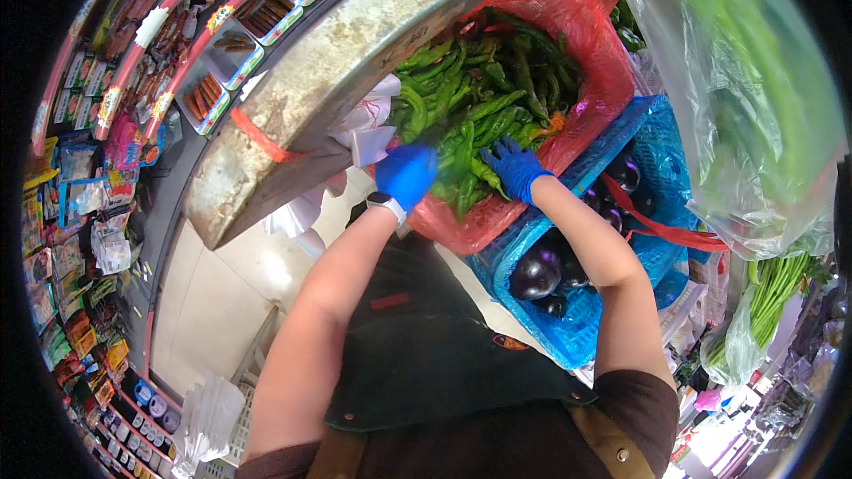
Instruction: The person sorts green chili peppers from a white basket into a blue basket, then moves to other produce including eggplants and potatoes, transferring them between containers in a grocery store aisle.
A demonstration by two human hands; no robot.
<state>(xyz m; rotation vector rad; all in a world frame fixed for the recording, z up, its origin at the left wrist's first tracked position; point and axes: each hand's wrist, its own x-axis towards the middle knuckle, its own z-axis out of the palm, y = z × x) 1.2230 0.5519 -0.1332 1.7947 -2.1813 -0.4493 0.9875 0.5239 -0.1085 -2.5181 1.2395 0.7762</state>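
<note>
A heap of long green peppers (pixel 459 106) fills a container lined with a red plastic bag (pixel 602 86). At the heap's near left edge is my left hand (pixel 407 174) in a blue glove, blurred, with a white watch (pixel 389 205) on the wrist. Its fingers are too indistinct to show any hold. My right hand (pixel 514 169), gloved in blue too, rests on the peppers at the right with its fingers apart. A light green pepper (pixel 489 176) lies beside it. One orange-red pepper (pixel 551 125) shows just beyond that hand.
Dark round eggplants (pixel 536 273) lie in a blue-lined crate (pixel 669 146) under my right forearm. A worn metal beam (pixel 319 60) slants across the left, with white plastic bags (pixel 369 136) hanging near it. Clear-bagged greens (pixel 752 80) crowd the right. Packaged-food shelves (pixel 86 173) stand far left.
</note>
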